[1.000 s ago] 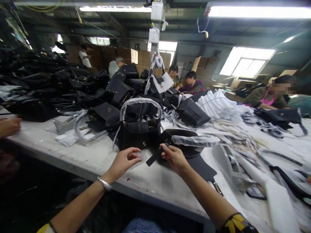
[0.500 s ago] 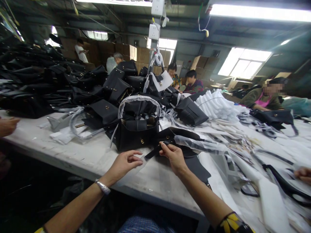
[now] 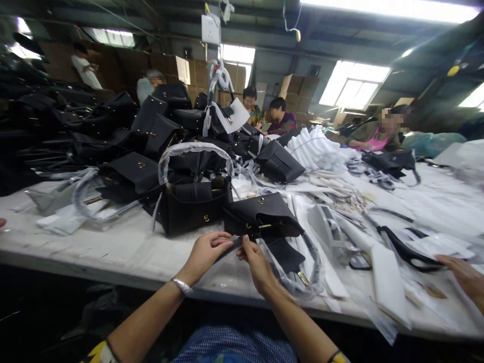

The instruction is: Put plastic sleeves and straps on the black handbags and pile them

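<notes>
- Lower centre: the left hand [image 3: 207, 254] and right hand [image 3: 259, 264] pinch 1 dark strip [image 3: 237, 242] between them; a silver bracelet [image 3: 182, 286] circles the left wrist.
- Centre: an upright black handbag [image 3: 185, 214], its wrapped handle [image 3: 194, 146] arching above; just right of it, a tilted black bag [image 3: 278, 214].
- Upper left: heaped black bags [image 3: 159, 128].
- Right of centre: bundled white foam [image 3: 315, 149].
- Lower right: a co-worker's hand [image 3: 463, 275] near the edge.
- Upper right: 1 bright tube light [image 3: 397, 9].

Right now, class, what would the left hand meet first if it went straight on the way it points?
Probably the right hand, close ahead at the dark strip, though depth is unclear.
</notes>
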`<act>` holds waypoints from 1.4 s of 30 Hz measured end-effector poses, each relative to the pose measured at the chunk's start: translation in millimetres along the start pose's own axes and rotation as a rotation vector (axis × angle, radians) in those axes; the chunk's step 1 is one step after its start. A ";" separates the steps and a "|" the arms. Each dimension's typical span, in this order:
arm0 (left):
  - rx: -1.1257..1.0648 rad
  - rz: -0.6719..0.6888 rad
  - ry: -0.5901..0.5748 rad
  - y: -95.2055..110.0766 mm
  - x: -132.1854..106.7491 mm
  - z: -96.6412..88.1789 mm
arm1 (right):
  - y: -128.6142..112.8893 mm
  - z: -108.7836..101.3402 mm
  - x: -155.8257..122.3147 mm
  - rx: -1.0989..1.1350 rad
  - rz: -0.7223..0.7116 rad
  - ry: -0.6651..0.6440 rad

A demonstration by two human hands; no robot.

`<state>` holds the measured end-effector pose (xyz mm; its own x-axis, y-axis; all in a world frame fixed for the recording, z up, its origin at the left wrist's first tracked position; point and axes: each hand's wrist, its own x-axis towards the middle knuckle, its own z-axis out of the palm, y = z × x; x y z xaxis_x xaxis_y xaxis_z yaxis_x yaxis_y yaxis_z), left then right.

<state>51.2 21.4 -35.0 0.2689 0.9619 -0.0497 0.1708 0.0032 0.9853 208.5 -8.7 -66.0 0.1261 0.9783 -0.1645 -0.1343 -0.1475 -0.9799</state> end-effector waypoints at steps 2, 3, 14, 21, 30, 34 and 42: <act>0.048 0.028 -0.017 1.4 5.3 6.4 | 12.3 -2.3 -7.3 0.169 0.074 0.054; 0.071 0.039 -0.029 2.2 8.3 8.9 | 17.8 -2.5 -10.6 0.251 0.091 0.076; 0.488 0.253 -0.146 20.6 25.9 14.1 | 34.4 29.8 -11.4 0.769 0.123 0.252; 0.690 0.266 -0.113 14.9 19.4 -11.0 | 34.1 36.8 -16.6 0.871 0.144 0.292; 0.657 0.506 -0.106 -5.9 0.6 -6.3 | 31.6 32.3 -21.6 0.870 0.208 0.303; 0.832 0.877 -0.125 -15.4 -6.1 -8.8 | 27.9 25.7 -20.7 0.815 0.279 0.288; 1.172 1.411 -0.164 -4.3 -5.7 -26.7 | 11.7 14.0 -37.4 0.768 0.316 0.126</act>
<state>23.7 23.2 -34.6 0.8474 0.0465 0.5290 0.2376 -0.9241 -0.2994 188.5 -44.9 -69.7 0.0726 0.8775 -0.4741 -0.8078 -0.2271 -0.5439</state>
